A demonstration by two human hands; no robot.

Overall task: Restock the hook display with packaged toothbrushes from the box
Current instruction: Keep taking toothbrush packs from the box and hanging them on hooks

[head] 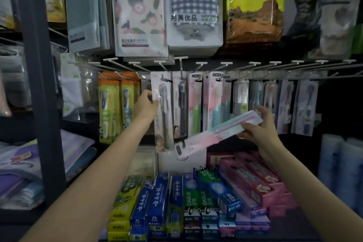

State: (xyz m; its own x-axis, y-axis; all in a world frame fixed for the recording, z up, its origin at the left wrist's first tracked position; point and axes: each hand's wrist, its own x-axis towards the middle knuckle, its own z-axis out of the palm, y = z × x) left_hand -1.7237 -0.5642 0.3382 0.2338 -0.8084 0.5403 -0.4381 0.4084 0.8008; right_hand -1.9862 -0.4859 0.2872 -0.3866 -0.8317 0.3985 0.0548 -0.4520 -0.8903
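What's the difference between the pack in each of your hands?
The left pack hangs upright on a hook, gripped at its edge by the left hand; the right pack is off the hooks, lying slanted in the right hand. The left pack shows a dark brush on a white card; the right pack is pastel pink, green and lilac. Both are long, narrow toothbrush packs.

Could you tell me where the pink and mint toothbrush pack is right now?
Right of centre in the head view, the pink and mint toothbrush pack is held tilted by the right hand, below the hooks.
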